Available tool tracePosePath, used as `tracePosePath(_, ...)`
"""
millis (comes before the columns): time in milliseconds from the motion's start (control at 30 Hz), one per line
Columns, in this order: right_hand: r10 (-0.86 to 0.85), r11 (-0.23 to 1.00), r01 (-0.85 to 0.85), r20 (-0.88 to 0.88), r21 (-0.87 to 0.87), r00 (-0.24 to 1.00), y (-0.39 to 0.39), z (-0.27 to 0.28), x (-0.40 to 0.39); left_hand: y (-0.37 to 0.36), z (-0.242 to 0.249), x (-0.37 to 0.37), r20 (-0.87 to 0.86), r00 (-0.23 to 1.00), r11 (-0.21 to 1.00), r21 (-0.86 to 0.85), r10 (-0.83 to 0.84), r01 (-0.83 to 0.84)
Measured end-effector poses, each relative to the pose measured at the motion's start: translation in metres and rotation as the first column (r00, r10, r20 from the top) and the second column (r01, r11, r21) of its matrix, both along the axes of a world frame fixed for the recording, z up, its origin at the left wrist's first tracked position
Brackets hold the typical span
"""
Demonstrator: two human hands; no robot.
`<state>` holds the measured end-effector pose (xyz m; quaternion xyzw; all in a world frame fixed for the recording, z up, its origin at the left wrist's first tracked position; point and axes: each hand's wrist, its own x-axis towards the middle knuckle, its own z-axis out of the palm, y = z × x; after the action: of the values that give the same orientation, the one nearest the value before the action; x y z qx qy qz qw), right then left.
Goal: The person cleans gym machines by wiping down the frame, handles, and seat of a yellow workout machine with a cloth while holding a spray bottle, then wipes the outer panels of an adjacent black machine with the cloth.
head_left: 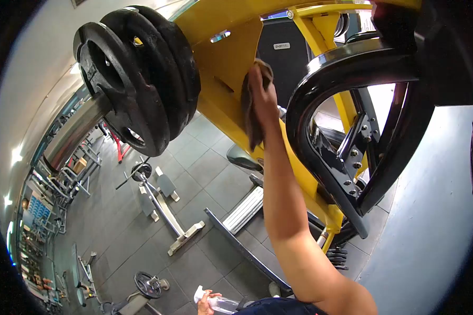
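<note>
My right hand (265, 97) reaches up with its arm stretched out and presses a dark brown cloth (254, 134) against the side of a yellow machine frame (228, 58). The fingers are closed round the cloth, and part of it hangs below the hand. At the bottom edge, my left hand (205, 303) grips a clear spray bottle (224, 305) with a white spray head, held close to my body. Black weight plates (142, 79) sit on a metal bar just left of the yellow frame.
A thick black curved tube (305, 89) stands close to the right of my arm. Below lie a low bench frame (168, 210) and a ribbed white footplate (244, 210) on the grey tiled floor (194, 262). More gym equipment (42, 210) lines the left side.
</note>
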<state>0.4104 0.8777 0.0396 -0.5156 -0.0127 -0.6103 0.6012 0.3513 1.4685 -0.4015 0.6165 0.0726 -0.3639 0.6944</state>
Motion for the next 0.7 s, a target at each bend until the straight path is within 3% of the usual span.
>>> tracePosePath(33, -0.281, 0.953, 0.27, -0.065, -0.14, 0.958, 0.02, -0.014, -0.011, 0.0, -0.002, 0.005, -0.002, 1.0, 1.0, -0.002, -0.011, 0.011)
tracePosePath(67, -0.545, 0.814, 0.503, -0.082, -0.291, 0.835, 0.044, -0.028, -0.021, 0.001, -0.004, 0.01, -0.006, 1.0, 1.0, -0.007, -0.019, 0.019)
tracePosePath(100, -0.616, 0.782, 0.531, -0.276, -0.326, 0.738, 0.069, -0.044, -0.032, 0.003, -0.006, 0.014, -0.007, 0.999, 0.999, -0.009, -0.032, 0.032)
tracePosePath(133, -0.765, 0.606, 0.596, -0.181, -0.527, 0.618, 0.082, -0.065, -0.034, 0.003, -0.01, 0.019, -0.009, 0.999, 0.999, -0.017, -0.042, 0.042)
tracePosePath(233, -0.897, 0.309, 0.502, -0.071, -0.808, 0.437, 0.101, -0.077, -0.03, 0.002, -0.024, 0.028, -0.025, 0.996, 0.996, -0.043, -0.084, 0.083)
tracePosePath(300, -0.871, 0.319, 0.486, -0.049, -0.814, 0.49, 0.075, -0.039, -0.011, 0.002, -0.034, 0.033, -0.035, 0.992, 0.991, -0.054, -0.125, 0.123)
tracePosePath(367, -0.837, 0.412, 0.309, -0.222, -0.857, 0.5, 0.071, 0.009, -0.017, 0.005, -0.048, 0.03, -0.044, 0.982, 0.982, -0.056, -0.185, 0.182)
tracePosePath(433, -0.903, 0.293, 0.403, -0.113, -0.867, 0.414, 0.075, -0.012, -0.017, 0.002, -0.057, 0.028, -0.049, 0.989, 0.986, -0.093, -0.14, 0.135)
tracePosePath(467, -0.928, 0.228, 0.442, -0.056, -0.868, 0.368, 0.077, -0.03, -0.016, -0.002, -0.056, 0.026, -0.059, 0.995, 0.989, -0.135, -0.074, 0.066)
tracePosePath(533, -0.975, 0.191, 0.391, -0.125, -0.9, 0.186, 0.076, -0.09, -0.036, -0.013, -0.039, 0.019, -0.015, 1.0, 0.988, -0.157, -0.002, -0.001)
tracePosePath(600, -0.958, 0.28, 0.425, -0.22, -0.861, 0.186, 0.08, -0.161, -0.081, -0.005, -0.056, 0.023, 0.058, 0.997, 0.982, -0.185, 0.052, -0.041)
tracePosePath(633, -0.968, 0.246, 0.417, -0.202, -0.875, 0.147, 0.074, -0.209, -0.105, -0.003, -0.061, 0.021, 0.092, 0.993, 0.979, -0.196, 0.074, -0.054)
tracePosePath(667, -0.976, 0.218, 0.404, -0.19, -0.888, 0.109, 0.069, -0.261, -0.135, -0.006, -0.04, 0.015, 0.024, 0.993, 0.979, -0.173, 0.116, -0.11)
tracePosePath(700, -0.954, 0.287, 0.35, -0.298, -0.892, 0.023, 0.073, -0.313, -0.187, -0.006, -0.026, 0.011, -0.107, 0.981, 0.966, -0.189, 0.16, -0.178)
